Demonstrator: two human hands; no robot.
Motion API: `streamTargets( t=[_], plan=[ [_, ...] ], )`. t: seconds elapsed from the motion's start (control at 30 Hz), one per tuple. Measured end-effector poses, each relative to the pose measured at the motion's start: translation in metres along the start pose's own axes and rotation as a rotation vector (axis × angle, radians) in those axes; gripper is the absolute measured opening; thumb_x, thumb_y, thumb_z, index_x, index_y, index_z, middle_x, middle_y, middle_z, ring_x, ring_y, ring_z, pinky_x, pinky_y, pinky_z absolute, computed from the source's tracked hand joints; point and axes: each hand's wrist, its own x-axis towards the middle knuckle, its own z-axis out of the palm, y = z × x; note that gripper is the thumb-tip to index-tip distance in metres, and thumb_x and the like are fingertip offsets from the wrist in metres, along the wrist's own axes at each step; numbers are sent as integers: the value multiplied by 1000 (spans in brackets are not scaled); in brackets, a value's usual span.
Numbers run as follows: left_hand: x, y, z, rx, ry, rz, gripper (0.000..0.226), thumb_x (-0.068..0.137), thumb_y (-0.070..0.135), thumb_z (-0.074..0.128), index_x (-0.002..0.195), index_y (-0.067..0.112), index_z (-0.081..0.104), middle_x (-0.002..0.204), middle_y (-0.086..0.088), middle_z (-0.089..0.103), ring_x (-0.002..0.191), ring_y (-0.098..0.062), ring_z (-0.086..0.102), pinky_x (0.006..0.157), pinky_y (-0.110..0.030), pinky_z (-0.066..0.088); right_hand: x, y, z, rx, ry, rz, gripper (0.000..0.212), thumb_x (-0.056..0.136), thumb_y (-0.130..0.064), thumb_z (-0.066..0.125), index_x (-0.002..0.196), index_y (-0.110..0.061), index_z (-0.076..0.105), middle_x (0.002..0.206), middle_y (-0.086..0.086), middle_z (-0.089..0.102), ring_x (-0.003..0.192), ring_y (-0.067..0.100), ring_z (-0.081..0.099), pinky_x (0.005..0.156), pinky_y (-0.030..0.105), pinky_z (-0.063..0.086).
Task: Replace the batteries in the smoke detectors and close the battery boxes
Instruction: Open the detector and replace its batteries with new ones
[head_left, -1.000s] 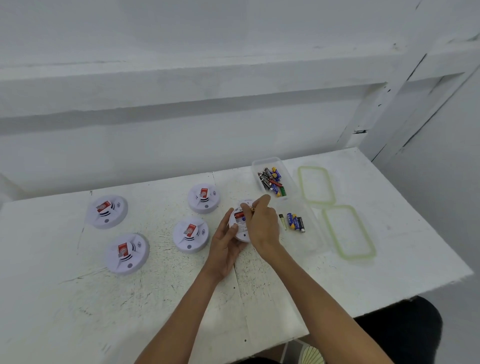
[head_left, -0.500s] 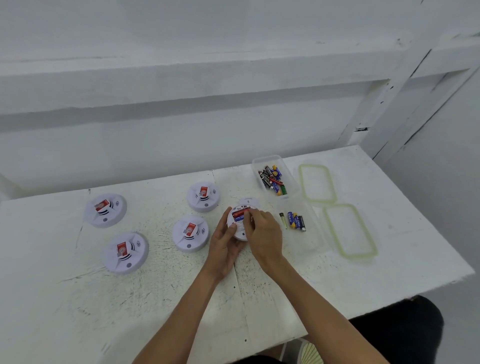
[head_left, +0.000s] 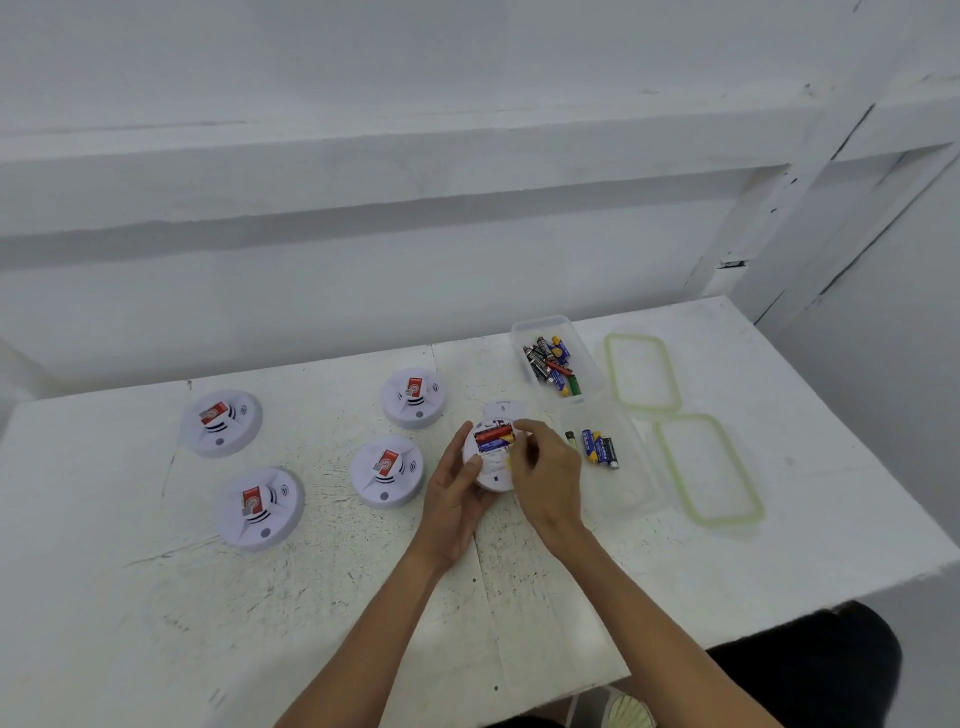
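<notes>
Step in hand: seating batteries in 1 opened unit, as I judge it.
Smoke detector (head_left: 491, 465): underside up, near the middle of the surface (head_left: 156, 597), between the other units and the battery boxes.
Compartment batteries (head_left: 492, 439): a red cell and a blue-and-yellow cell lie side by side in the open bay.
Left hand (head_left: 454, 501): its grip wraps the detector's left rim, thumb on top.
Right hand (head_left: 548, 480): fingertips curl at the right end of the bay; blur hides whether the grip pinches a cell or only presses it, so I cannot tell.
Cover (head_left: 503, 409): a white piece just behind the held unit, probably its lid, not yet fitted.
Other detectors (head_left: 387, 470): 4, face up, well apart to the left.
Far box (head_left: 519, 332): holds many loose cells.
Near box (head_left: 639, 499): holds a few cells.
Box lids (head_left: 675, 384): 2, lying off to the right.
Risk 1: a cell left proud or reversed would stop the cover closing.
Risk 2: a spring contact could flick a half-seated cell out.
Risk 3: with both boxes open side by side, spent and fresh cells could get mixed.
</notes>
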Motion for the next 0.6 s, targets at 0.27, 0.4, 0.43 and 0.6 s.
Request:
streamTargets(
  t=[0.27, 0.4, 0.43, 0.6],
  plan=[
    [-13, -2, -17, -58, 109, 81, 53, 100, 5, 55, 150, 17, 48, 146, -15, 60, 132, -38, 60, 104, -60, 52, 32, -5, 6, -138, -138, 74, 22, 99, -10, 54, 116, -10, 68, 115, 8, 57, 98, 20, 60, 81, 19, 46],
    [-19, 0, -15, -111, 151, 91, 51, 99, 1, 54, 147, 16, 52, 141, -14, 65, 127, -36, 64, 99, -55, 57, 51, -10, 17, -313, -348, 118, 30, 100, -19, 53, 128, -9, 58, 130, 15, 49, 117, 29, 51, 91, 32, 45],
    [-20, 0, -14, -123, 158, 94, 49, 101, 0, 52, 147, 16, 52, 140, -13, 65, 127, -36, 64, 98, -54, 57, 55, -11, 19, -370, -392, 128, 32, 101, -23, 53, 129, -8, 56, 130, 16, 48, 118, 31, 50, 93, 35, 44],
    [-21, 1, -12, -171, 184, 109, 52, 97, 2, 55, 148, 14, 52, 142, -14, 64, 130, -36, 62, 102, -55, 55, 76, -16, 26, -515, -507, 205, 49, 90, -43, 68, 124, -8, 58, 122, 17, 56, 114, 32, 55, 89, 39, 50]
  ],
)
